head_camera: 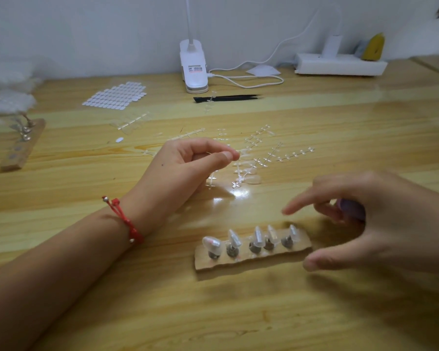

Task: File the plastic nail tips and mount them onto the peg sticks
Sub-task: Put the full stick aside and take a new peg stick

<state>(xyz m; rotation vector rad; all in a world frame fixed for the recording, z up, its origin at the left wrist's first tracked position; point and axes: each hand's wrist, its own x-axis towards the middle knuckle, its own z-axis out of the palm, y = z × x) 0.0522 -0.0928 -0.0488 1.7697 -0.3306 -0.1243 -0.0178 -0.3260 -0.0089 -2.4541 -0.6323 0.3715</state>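
On the wooden table (86,312), five nail tips (257,236) on pegs, left hand (188,163) loosely curled, right hand (380,221) spread beside the strip.

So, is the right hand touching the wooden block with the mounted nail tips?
Apart. The head view shows the right hand spread over the right end of the wooden block; bare table shows between thumb tip and block edge, and the index finger hangs above the nail tips.

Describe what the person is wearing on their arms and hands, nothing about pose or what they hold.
Both forearms are bare, with no sleeves in view. The left wrist carries a thin red cord bracelet, knotted, with small silver beads at its ends. The left hand shows no rings or gloves. The right hand is blurred; no ring, glove or watch shows on it.
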